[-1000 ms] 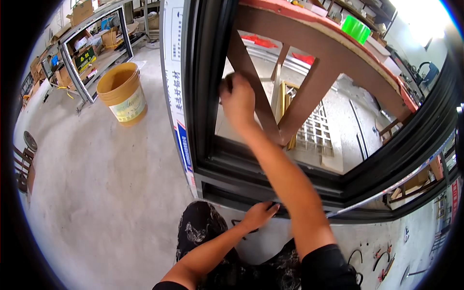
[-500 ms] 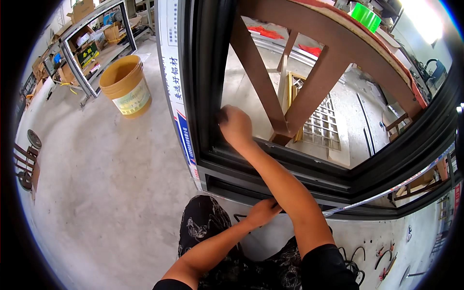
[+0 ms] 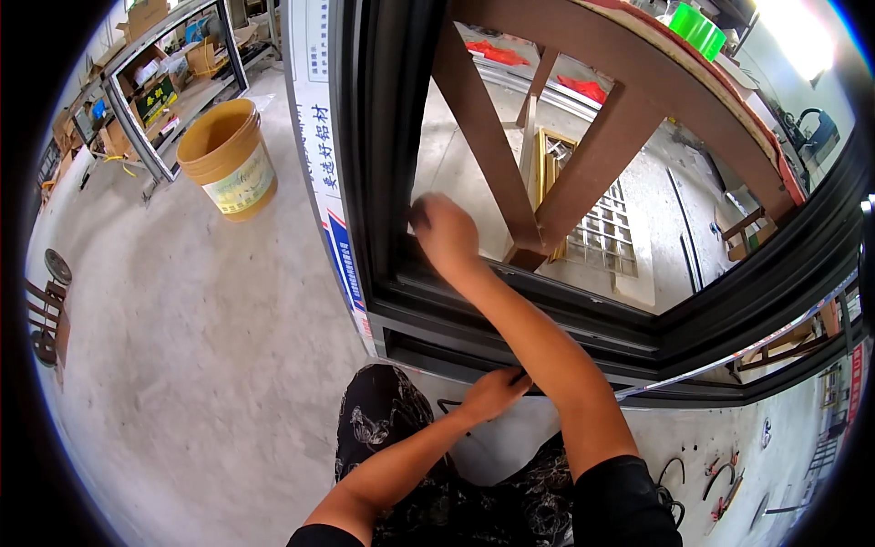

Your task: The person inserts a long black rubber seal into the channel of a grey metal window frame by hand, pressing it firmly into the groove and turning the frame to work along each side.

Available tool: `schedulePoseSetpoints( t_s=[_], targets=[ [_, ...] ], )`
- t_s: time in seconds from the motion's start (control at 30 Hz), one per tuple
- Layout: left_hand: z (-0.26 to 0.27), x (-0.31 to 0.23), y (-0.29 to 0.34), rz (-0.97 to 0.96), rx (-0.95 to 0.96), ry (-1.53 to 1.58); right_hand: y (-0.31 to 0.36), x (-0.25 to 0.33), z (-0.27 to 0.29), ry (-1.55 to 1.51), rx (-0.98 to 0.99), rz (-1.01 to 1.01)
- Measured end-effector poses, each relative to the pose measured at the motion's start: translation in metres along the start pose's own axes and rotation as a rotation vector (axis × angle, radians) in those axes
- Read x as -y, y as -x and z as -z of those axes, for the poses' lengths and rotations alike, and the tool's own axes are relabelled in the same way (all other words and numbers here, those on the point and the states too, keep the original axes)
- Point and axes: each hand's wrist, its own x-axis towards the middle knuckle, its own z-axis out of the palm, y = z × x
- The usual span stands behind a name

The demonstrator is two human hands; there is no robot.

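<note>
A black window frame (image 3: pixel 365 118), its outer face partly covered in white-and-blue printed film, stands upright in front of me. My right hand (image 3: pixel 447 230) reaches across to the inner side of its left upright, just above the lower corner. Those fingers are curled against the frame, and something dark shows at their tips that I cannot make out. Below, at the frame's bottom rail, my left hand (image 3: pixel 497 394) is closed on a thin black strip (image 3: pixel 519 375), which looks like rubber seal. A loop of the black strip also shows beside that hand.
A yellow-brown bucket (image 3: pixel 228 164) stands on the floor at the left. Behind the frame is a brown-legged table (image 3: pixel 592 164) with a green roll (image 3: pixel 697 32) on top. Black strip offcuts (image 3: pixel 720 479) and tools lie at the lower right.
The view has shifted slightly. My right hand stays at the left upright, its wrist turned a little; my left hand keeps hold of the black strip by the bottom rail.
</note>
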Motion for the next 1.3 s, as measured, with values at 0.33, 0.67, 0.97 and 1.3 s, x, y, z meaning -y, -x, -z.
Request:
schedulePoseSetpoints(
  t_s=[0.33,0.67,0.97,1.3],
  targets=[
    [-0.002,0.002,-0.002,-0.046,-0.003,0.071,0.011,-0.015,0.004,-0.736,0.579,-0.528],
    [-0.001,-0.001,-0.007,-0.078,0.038,0.005,0.026,-0.019,0.001,-0.320,0.551,-0.403],
    [0.031,-0.014,0.002,0.120,0.243,0.515,0.027,0.050,0.122,0.024,0.149,0.053],
    [0.028,-0.026,0.005,0.133,0.350,0.699,-0.061,0.064,0.476,0.778,-0.703,0.120]
  ],
)
